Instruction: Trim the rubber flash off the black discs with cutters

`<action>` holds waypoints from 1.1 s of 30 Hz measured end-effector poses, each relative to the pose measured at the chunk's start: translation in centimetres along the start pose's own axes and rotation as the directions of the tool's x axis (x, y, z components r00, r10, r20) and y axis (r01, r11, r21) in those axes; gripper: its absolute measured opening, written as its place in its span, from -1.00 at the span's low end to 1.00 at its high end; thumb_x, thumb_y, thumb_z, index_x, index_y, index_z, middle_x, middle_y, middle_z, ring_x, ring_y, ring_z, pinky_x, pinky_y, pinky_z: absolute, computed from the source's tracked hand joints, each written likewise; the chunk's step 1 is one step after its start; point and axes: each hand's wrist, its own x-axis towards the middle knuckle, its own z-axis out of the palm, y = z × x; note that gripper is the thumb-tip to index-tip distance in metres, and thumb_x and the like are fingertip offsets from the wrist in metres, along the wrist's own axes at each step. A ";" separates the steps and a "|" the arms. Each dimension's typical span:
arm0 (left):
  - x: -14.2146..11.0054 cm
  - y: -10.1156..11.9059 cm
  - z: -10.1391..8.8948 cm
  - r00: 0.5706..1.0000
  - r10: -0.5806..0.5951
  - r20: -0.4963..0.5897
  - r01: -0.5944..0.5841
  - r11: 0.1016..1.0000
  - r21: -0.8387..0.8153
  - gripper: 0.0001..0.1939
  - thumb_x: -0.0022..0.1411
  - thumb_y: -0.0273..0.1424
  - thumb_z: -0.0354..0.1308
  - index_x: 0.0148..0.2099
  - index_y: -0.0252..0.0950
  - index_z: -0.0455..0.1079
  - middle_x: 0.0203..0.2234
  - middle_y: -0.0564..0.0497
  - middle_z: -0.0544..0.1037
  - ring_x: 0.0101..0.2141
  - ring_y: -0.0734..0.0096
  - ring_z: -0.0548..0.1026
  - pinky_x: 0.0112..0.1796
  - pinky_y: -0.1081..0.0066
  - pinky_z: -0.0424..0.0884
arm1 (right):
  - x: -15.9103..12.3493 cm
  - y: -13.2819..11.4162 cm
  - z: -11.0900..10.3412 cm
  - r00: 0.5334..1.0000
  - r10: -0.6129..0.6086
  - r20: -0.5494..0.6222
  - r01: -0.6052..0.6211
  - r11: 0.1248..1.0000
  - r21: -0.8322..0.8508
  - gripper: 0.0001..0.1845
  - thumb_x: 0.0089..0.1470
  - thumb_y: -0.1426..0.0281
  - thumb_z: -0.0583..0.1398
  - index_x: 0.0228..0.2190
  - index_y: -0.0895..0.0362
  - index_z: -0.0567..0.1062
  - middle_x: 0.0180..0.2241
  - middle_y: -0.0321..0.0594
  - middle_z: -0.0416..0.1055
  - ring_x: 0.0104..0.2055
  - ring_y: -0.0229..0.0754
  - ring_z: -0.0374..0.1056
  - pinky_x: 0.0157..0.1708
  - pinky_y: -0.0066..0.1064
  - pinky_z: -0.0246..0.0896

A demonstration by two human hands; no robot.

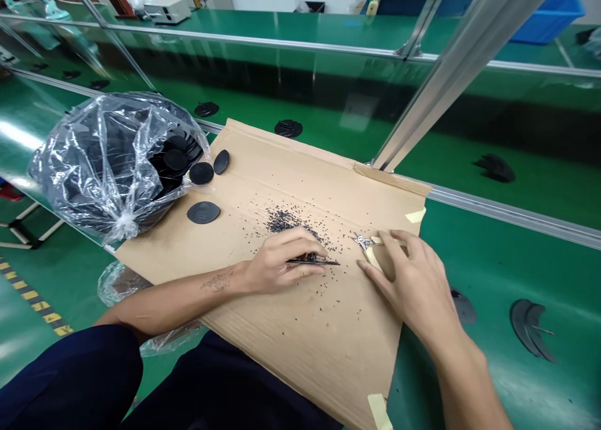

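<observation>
My left hand rests on the cardboard sheet, gripping slim black tweezers whose tips point right. My right hand holds small metal-jawed side cutters with cream handles. Between the hands and up to the left lies a scatter of tiny black plastic bits. Several black plastic discs lie on the cardboard near a clear plastic bag, which holds a stack of similar discs. I cannot tell whether the tweezers hold anything.
Cream tape holds the cardboard onto a green workbench. Black curved parts and discs lie on the green surface. An aluminium upright and rail run beside the cardboard. A blue crate stands far back right.
</observation>
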 end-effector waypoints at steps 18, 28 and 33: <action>-0.1 0.2 -0.2 0.963 -0.249 0.109 0.249 0.968 0.008 -0.76 0.43 -0.25 0.09 -0.14 -0.34 0.43 -0.35 -0.03 0.59 -0.38 0.45 0.52 -0.36 0.44 0.46 | 0.5 -3.8 -2.6 0.995 0.081 -0.058 -0.035 0.828 0.559 -0.72 0.28 0.23 0.19 -0.01 0.04 0.45 -0.24 -0.15 0.39 -0.31 -0.14 0.35 -0.39 -0.32 0.30; -0.3 -0.6 0.0 0.993 -0.074 0.090 0.082 0.993 -0.087 -0.75 0.28 -0.30 0.31 -0.04 -0.29 0.53 -0.31 -0.05 0.65 -0.36 0.46 0.52 -0.30 0.41 0.46 | 0.3 -3.7 -1.9 0.992 -0.115 -0.060 0.130 0.872 0.472 -0.72 0.25 0.38 0.20 0.00 0.04 0.48 -0.22 -0.11 0.47 -0.20 -0.04 0.39 -0.27 -0.21 0.33; -0.3 -0.6 0.0 0.993 -0.028 0.110 0.033 0.999 -0.041 -0.75 0.27 -0.30 0.32 -0.04 -0.30 0.54 -0.37 -0.02 0.62 -0.37 0.47 0.49 -0.32 0.44 0.44 | 0.1 -3.6 -1.6 0.979 -0.191 -0.071 0.203 0.882 0.426 -0.72 0.27 0.38 0.20 0.01 0.08 0.46 -0.21 -0.09 0.48 -0.21 -0.05 0.36 -0.29 -0.23 0.29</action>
